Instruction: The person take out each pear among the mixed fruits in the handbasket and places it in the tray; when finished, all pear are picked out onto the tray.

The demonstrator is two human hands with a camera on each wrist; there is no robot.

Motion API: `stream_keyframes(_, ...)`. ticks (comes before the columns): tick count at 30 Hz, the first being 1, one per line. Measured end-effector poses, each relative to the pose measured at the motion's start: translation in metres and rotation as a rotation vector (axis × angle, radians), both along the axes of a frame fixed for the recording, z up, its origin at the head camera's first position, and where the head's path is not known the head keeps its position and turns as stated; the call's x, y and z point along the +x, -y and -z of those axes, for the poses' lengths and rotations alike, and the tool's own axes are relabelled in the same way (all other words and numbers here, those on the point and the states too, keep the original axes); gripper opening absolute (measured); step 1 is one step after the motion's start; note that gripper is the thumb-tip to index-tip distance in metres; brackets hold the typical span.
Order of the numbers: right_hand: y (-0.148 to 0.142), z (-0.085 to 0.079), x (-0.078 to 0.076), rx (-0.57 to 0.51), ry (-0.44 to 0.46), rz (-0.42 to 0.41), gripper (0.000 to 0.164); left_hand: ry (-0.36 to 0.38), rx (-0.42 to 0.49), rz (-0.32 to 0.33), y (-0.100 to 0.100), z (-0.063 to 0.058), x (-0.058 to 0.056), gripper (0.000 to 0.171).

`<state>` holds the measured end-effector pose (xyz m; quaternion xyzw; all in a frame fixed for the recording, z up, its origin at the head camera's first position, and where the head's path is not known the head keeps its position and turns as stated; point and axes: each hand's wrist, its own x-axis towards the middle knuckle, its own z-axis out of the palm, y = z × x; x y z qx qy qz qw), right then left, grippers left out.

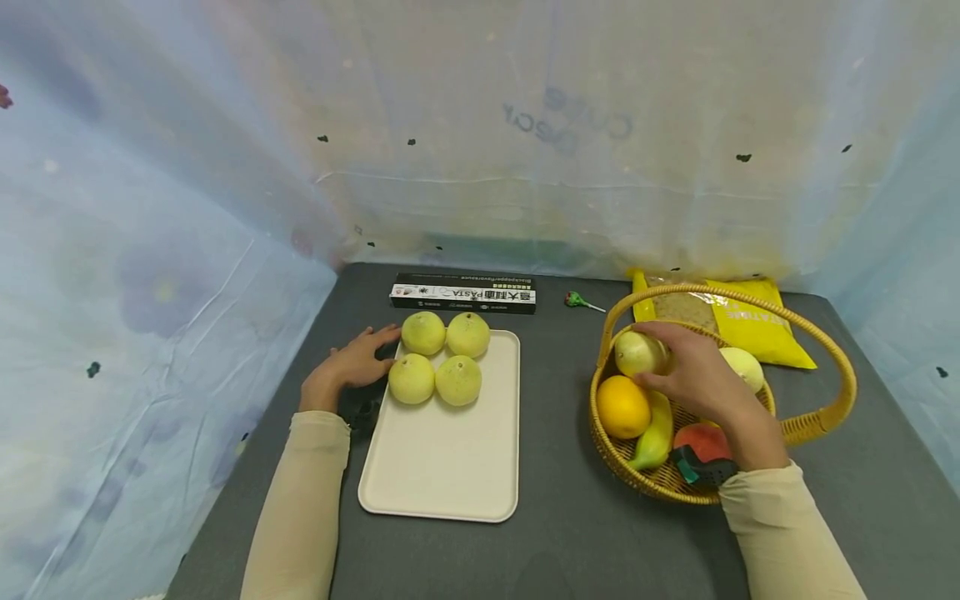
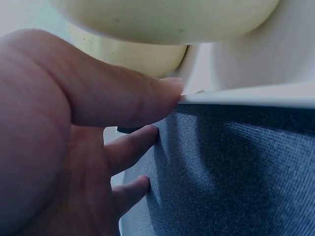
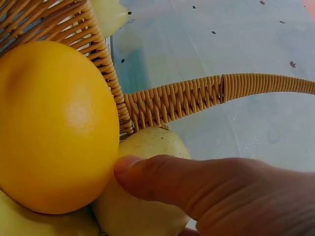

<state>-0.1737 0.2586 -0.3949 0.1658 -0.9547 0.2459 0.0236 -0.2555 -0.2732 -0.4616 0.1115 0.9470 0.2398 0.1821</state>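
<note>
My right hand (image 1: pixel 693 371) reaches into a wicker basket (image 1: pixel 603 437) and grips a round, pale yellow-green pear (image 1: pixel 637 353), thumb on its near side. In the right wrist view, the thumb lies across the pear (image 3: pixel 142 206) beside an orange (image 3: pixel 59 128). At the left, my left hand (image 1: pixel 356 360) rests with loosely extended fingers along a cream tray (image 1: pixel 450 467). Its thumb (image 2: pixel 138 96) touches the tray rim in the left wrist view, below a pear (image 2: pixel 167 19). Several similar pears (image 1: pixel 457 381) sit grouped at the tray's far end.
Around the right hand, the basket also holds a banana (image 1: pixel 654 433), a red fruit (image 1: pixel 703 440) and another pale fruit (image 1: pixel 742 367). Its tall handle (image 1: pixel 843 367) arches over. Behind lie a pasta box (image 1: pixel 465 293), a green-headed lollipop (image 1: pixel 576 299) and a yellow bag (image 1: pixel 757 329).
</note>
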Motion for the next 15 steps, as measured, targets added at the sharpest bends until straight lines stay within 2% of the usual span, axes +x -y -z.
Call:
stream_keyframes(6,-0.002,-0.005,0.008,-0.021,0.001,0.038,0.073,0.002,0.002,-0.001,0.0,-0.001,0.001,0.069)
stream_keyframes(15,-0.009,-0.021,0.042,-0.14,-0.041,0.105,0.072,0.0,0.005,-0.002,-0.001,-0.002,0.001,0.069)
